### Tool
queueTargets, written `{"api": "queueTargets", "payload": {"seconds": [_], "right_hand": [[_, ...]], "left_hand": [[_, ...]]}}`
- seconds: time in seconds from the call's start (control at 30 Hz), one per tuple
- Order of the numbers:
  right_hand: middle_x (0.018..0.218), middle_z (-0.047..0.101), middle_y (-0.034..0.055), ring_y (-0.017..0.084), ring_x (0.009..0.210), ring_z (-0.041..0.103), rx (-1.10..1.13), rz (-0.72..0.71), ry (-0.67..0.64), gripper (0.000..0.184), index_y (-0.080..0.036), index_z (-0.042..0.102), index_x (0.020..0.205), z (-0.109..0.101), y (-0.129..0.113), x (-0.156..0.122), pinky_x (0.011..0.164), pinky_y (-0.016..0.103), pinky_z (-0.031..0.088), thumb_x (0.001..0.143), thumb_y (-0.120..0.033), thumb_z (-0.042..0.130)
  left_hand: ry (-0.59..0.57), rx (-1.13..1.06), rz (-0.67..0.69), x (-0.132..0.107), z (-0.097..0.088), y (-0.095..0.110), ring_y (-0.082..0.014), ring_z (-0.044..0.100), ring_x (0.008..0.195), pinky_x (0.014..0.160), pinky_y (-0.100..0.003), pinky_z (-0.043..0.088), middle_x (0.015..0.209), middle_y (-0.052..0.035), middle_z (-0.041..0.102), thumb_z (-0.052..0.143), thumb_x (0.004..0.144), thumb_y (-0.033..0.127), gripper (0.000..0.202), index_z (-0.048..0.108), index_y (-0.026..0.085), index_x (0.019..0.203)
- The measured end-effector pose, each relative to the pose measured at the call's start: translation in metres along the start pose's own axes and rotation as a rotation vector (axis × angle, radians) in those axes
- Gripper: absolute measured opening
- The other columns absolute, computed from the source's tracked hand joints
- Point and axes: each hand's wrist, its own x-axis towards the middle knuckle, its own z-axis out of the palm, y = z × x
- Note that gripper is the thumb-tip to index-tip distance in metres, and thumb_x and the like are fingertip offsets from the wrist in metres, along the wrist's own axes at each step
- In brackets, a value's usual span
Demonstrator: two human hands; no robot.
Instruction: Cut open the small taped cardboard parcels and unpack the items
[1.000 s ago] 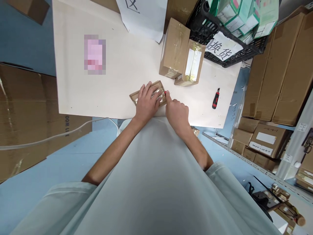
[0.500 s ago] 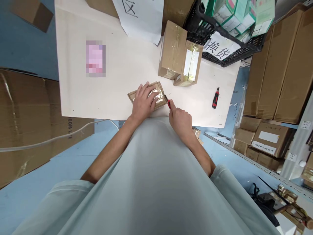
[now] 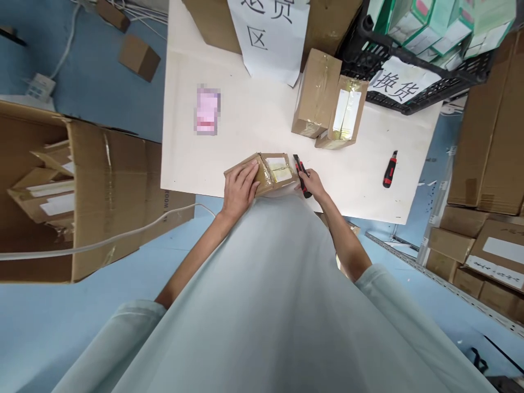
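Note:
A small taped cardboard box [image 3: 262, 183] lies tilted near the front edge of the table, its end with a white label [image 3: 280, 168] facing right. My left hand [image 3: 239, 191] grips the box's left part, fingers over its top and side. In my right hand [image 3: 313, 184] is a red and black box cutter [image 3: 302, 174], just right of the label and pointing away from me. The fingers are wrapped round its handle. Whether the blade touches the box I cannot tell.
A second box cutter [image 3: 390, 169] lies at the table's right. Behind stand two taped cartons [image 3: 317, 93] [image 3: 346, 109], a black crate [image 3: 409, 106] of green-white boxes and a paper sign [image 3: 270, 43]. A large open carton [image 3: 118, 191] stands left, with a white cable [image 3: 143, 224] crossing it.
The box has been turned and tilted, so its labelled end now shows. My right hand has shifted the box cutter from the box's edge to beside it. The whole view has swung left.

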Motion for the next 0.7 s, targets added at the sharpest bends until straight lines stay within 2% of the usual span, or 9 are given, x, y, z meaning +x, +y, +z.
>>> {"api": "queueTargets", "payload": {"seconds": [0.1,0.23,0.3,0.4,0.53,0.6,0.7], "right_hand": [[0.08,0.075,-0.0035,0.015,0.054,0.076,0.079,-0.025,-0.003,0.023,-0.026,0.05,0.102,0.004,0.004,0.0,0.054,0.023,0.053,0.114,-0.038,0.066],[0.077,0.076,-0.0044,0.016,0.057,0.077,0.079,-0.104,0.059,0.035,-0.027,0.049,0.106,-0.015,0.013,-0.021,0.056,0.024,0.053,0.11,-0.057,0.069],[0.075,0.076,-0.0047,0.018,0.059,0.078,0.059,-0.146,0.12,0.043,-0.028,0.048,0.109,-0.029,0.016,-0.038,0.057,0.025,0.053,0.107,-0.067,0.066],[0.07,0.074,-0.0055,0.02,0.061,0.078,-0.004,-0.179,0.213,0.047,-0.029,0.047,0.111,-0.045,0.017,-0.064,0.061,0.027,0.055,0.106,-0.074,0.059],[0.069,0.074,-0.0033,0.024,0.065,0.079,-0.173,-0.152,0.274,0.046,-0.029,0.049,0.114,-0.057,0.013,-0.086,0.068,0.031,0.056,0.108,-0.074,0.05],[0.076,0.078,0.0011,0.027,0.073,0.081,-0.319,-0.165,0.295,0.045,-0.027,0.053,0.12,-0.062,0.007,-0.092,0.075,0.035,0.058,0.112,-0.07,0.044],[0.102,0.086,0.0114,0.033,0.093,0.083,-0.592,-0.26,0.314,0.044,-0.024,0.06,0.135,-0.064,-0.01,-0.098,0.087,0.041,0.059,0.117,-0.058,0.038]], "left_hand": [[0.019,-0.037,-0.03,-0.004,-0.001,0.009,-0.0362,0.065,0.151,0.131,-0.06,0.048,0.17,-0.0188,0.064,0.038,0.121,0.055,0.064,0.052,0.023,0.175],[0.09,-0.144,-0.055,-0.001,-0.002,0.021,-0.0336,0.065,0.151,0.13,-0.056,0.05,0.17,-0.0178,0.065,0.033,0.122,0.058,0.068,0.043,0.024,0.181],[0.118,-0.235,-0.101,0.005,0.003,0.025,-0.0327,0.063,0.156,0.129,-0.055,0.052,0.172,-0.0161,0.063,0.035,0.122,0.063,0.071,0.038,0.027,0.183],[0.083,-0.393,-0.225,0.016,0.022,0.024,-0.0327,0.066,0.154,0.119,-0.052,0.063,0.172,-0.0147,0.063,0.049,0.115,0.075,0.083,0.034,0.031,0.184],[0.034,-0.506,-0.376,0.025,0.056,0.016,-0.032,0.079,0.13,0.099,-0.047,0.072,0.167,-0.0169,0.068,0.071,0.103,0.078,0.098,0.038,0.029,0.181],[0.045,-0.509,-0.409,0.027,0.065,0.014,-0.0302,0.081,0.123,0.096,-0.045,0.072,0.167,-0.0161,0.068,0.073,0.104,0.073,0.091,0.042,0.03,0.178],[0.057,-0.485,-0.411,0.03,0.065,0.016,-0.0278,0.082,0.119,0.096,-0.042,0.071,0.166,-0.0125,0.07,0.073,0.108,0.06,0.075,0.049,0.033,0.173]]}}
